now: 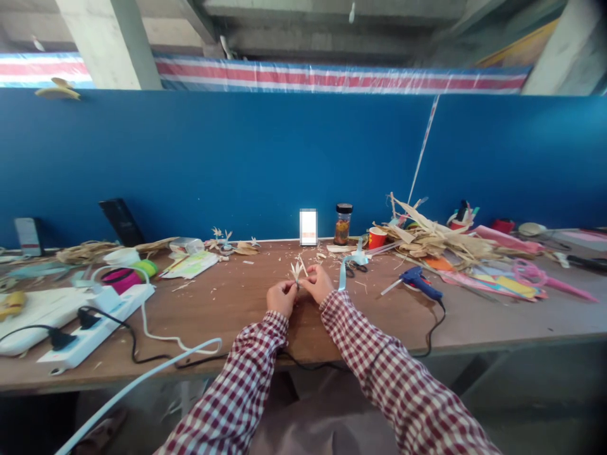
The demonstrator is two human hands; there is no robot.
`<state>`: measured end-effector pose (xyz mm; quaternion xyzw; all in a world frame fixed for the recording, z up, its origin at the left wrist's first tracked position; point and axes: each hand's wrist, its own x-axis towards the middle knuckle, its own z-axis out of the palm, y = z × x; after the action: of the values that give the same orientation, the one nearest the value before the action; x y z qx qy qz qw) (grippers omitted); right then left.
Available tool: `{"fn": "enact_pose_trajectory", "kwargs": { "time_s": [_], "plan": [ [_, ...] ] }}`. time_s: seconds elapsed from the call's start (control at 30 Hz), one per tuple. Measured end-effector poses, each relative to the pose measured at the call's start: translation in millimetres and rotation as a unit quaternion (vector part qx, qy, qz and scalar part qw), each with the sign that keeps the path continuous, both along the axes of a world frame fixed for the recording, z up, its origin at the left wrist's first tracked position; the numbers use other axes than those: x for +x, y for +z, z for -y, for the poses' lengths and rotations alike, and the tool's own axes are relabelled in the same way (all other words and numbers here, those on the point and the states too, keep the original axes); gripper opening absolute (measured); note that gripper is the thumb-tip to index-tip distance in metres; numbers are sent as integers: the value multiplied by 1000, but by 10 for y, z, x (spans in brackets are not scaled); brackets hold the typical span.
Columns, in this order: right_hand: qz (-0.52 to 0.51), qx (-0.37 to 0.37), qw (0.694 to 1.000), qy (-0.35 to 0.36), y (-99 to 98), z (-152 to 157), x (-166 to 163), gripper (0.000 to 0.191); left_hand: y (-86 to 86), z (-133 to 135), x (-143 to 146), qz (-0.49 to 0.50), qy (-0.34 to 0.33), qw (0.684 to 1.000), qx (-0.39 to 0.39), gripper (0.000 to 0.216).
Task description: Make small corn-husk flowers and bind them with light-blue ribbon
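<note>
Close together over the middle of the table [227,316], both of my hands are at a small pale flower [296,270] that looks made of dry husk strips. My left hand [281,298] pinches its base, fingers closed. My right hand [318,284] is closed in a pinch at the flower's right side, where a narrow pale husk strip [302,266] sticks up by its fingertips. Exactly what lies between the fingers is partly hidden. Right of my hands are dark-handled scissors [356,268] with light blue ribbon [342,273] beside them.
A blue glue gun [420,281] lies at right, before a heap of dry husks [441,237] and pink scissors [554,281]. A lidded jar [343,226] and red cup [377,237] stand behind. At left are a power strip [102,332] and cables. A blue partition [237,158] closes the back.
</note>
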<state>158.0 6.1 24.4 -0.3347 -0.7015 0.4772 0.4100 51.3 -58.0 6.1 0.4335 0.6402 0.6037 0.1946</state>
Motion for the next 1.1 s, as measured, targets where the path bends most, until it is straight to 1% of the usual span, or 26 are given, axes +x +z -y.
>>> {"fn": "enact_pose_trajectory", "kwargs": {
  "time_s": [0.17,0.3,0.5,0.67,0.9,1.1],
  "plan": [
    [-7,-15,1000,24,-16,-18,4,39,13,7,-1,2,6,1000,-4,24],
    [-15,-18,1000,20,-38,-52,-3,34,51,17,18,20,-12,1000,-8,23],
    [-19,-4,1000,-3,-29,-58,-1,31,99,24,46,51,-15,998,-16,26],
    [-16,9,1000,-14,-37,-54,11,32,69,17,46,65,-34,997,-27,21],
    [-14,8,1000,-15,-11,-29,14,31,54,3,25,84,-21,996,-37,24],
    [-20,6,1000,-10,-14,-36,3,29,32,0,35,80,-26,996,-31,17]
  ]
}}
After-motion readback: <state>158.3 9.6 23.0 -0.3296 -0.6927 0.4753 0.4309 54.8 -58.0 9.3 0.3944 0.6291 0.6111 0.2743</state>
